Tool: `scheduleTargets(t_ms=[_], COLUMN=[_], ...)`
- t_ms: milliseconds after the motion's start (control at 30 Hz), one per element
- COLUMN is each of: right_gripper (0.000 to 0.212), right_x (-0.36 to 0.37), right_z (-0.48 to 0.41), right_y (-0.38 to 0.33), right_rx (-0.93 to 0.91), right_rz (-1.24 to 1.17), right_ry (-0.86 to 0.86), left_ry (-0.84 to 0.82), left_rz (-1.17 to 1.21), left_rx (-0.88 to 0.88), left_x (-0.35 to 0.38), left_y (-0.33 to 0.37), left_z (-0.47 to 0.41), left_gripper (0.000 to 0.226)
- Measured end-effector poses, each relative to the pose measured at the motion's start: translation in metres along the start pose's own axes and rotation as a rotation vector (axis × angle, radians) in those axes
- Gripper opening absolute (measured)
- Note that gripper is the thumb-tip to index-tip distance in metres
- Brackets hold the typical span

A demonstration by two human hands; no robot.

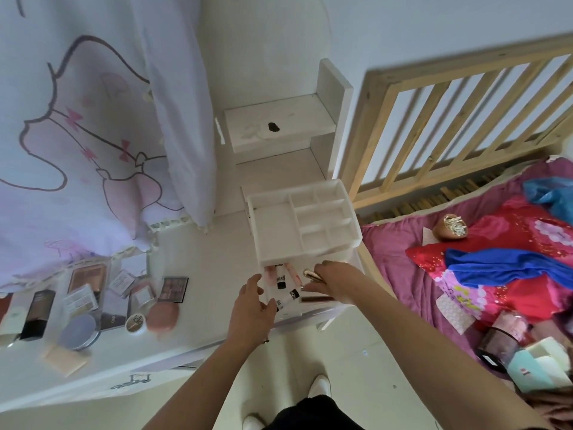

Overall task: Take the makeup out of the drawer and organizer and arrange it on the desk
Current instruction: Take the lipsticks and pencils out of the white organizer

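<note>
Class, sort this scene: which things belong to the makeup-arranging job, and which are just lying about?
Job: organizer, tubes in its open drawer, gold tube in the right hand, left hand, eyeshadow palette on the desk.
Lying about: blue cloth, cup of cotton swabs, curtain, bed rail.

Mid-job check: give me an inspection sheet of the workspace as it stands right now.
Surface: white desk, partly bare.
Job's things: organizer, top compartments empty; its drawer open with tubes inside; eyeshadow palette, round compact and other makeup laid out on the desk's left.
Clutter: dark blot on the back shelf.
Grippers: left hand with fingers relaxed, at the drawer front; right hand grips a gold tube over the drawer.
Cables: nothing seen.
Surroundings: curtain on the left; bed with clothes and wooden rail on the right.
</note>
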State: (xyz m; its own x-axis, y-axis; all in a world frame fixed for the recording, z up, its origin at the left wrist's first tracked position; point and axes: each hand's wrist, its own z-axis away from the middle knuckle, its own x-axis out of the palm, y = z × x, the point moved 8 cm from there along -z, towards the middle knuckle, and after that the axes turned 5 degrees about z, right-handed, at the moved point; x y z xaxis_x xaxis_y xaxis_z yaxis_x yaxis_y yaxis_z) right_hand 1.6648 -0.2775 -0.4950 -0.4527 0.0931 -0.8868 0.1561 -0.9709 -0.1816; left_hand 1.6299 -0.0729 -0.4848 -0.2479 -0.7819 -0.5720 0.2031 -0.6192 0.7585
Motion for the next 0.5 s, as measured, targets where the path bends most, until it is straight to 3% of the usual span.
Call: scheduleTargets(t_ms=[67, 167, 300, 367, 500], right_gripper=[0.049, 0.053, 0.058, 0.052, 0.030], right_x=[-0.006, -0.020, -0.036, -0.041, -0.051], right_z=[0.005, 0.021, 0.043, 0.053, 0.068], right_y=[-0.001, -0.002, 0.010, 0.021, 0.039], right_rx=[-0.056, -0.156, -0.157, -0.077, 0.082], right_rz=[0.060, 0.083, -0.022, -0.122, -0.357], right_ry=[0.075, 0.299, 0.617, 0.698, 0.745], left_ry=[0.052, 0.112, -0.055, -0.206, -0.355], left_rz=[-0.096, -0.313, -0.637, -0.825, -1.157], left_rx=[0.080, 0.361, 0.707, 0.722, 0.637], left_x=[-0.008, -0.011, 0.020, 0.040, 0.061], left_y=[0.009, 0.034, 0.064, 0.075, 0.085], left_z=[0.003, 0.006, 0.001, -0.006, -0.023], left_gripper=[0.063, 0.059, 0.053, 0.047, 0.061])
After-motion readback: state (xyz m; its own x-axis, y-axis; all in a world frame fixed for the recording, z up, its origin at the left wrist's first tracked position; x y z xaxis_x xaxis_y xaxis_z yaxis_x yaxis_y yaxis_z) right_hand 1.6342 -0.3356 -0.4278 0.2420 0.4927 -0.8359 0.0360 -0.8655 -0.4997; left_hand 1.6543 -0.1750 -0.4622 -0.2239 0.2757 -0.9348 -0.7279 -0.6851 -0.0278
